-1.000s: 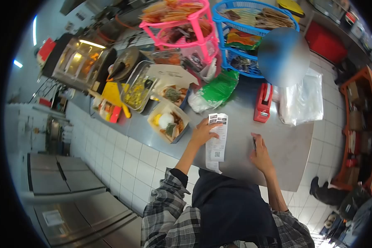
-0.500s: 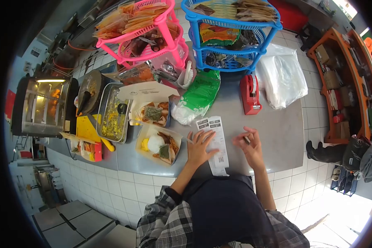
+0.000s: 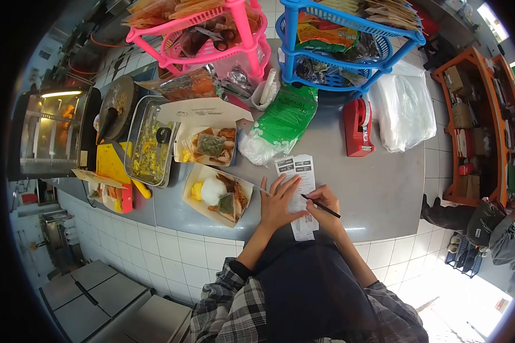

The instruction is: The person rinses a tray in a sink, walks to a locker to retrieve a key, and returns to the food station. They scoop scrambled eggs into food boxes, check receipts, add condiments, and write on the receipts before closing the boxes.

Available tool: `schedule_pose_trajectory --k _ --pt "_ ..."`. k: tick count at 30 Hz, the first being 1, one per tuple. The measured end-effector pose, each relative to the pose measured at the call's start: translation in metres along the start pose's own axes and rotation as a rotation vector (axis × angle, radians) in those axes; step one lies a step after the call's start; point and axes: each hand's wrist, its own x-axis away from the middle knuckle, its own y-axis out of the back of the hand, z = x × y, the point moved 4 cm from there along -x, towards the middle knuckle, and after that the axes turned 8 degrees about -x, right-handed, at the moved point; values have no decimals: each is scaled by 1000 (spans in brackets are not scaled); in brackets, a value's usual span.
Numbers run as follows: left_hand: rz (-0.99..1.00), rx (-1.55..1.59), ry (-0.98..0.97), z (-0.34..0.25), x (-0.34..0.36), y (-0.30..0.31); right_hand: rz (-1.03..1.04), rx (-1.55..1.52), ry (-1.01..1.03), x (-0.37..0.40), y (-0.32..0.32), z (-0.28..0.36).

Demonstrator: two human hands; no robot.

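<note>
A long printed paper receipt [image 3: 306, 178] lies on the steel table, its lower end by the near edge. My left hand [image 3: 278, 204] is spread over its left side, fingers apart and pressing it flat. My right hand [image 3: 325, 207] grips a black pen [image 3: 329, 210], whose tip meets or nearly meets the paper's middle. Left of my left hand stands an open food box [image 3: 243, 216] with white rice [image 3: 213, 191], yellow pieces and a small packet of green stuff. Behind it is another box with its lid up [image 3: 214, 110], holding similar food.
A red tape dispenser [image 3: 358, 128] and clear plastic bags [image 3: 405, 108] stand at the back right. A green plastic pack [image 3: 286, 123] lies before the pink rack [image 3: 254, 48] and blue rack [image 3: 289, 43]. A glass tray [image 3: 149, 148] with yellow food sits at left, near a yellow board [image 3: 110, 163].
My right hand has moved left and down onto the receipt, and the pen now points at the paper. My left hand stays spread on it. The view has shifted slightly.
</note>
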Motion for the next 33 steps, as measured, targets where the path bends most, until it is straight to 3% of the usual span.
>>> schedule_pose_trajectory --k 7,9,15,20,23,26,33 --pt "-11 -23 -6 3 0 -2 70 126 60 -2 -8 5" --pt "-2 11 -3 2 0 1 -32 251 43 -4 -4 12" --pt "-11 5 -7 0 -1 3 -147 189 37 3 16 12" --pt "2 -3 1 0 -1 1 -112 178 -24 8 19 6" --pt "15 -5 1 1 0 1 -140 231 88 10 23 7" --pt "17 -5 2 1 0 1 -165 110 -2 16 24 9" --pt "40 -15 -1 1 0 1 -120 231 44 20 20 17"
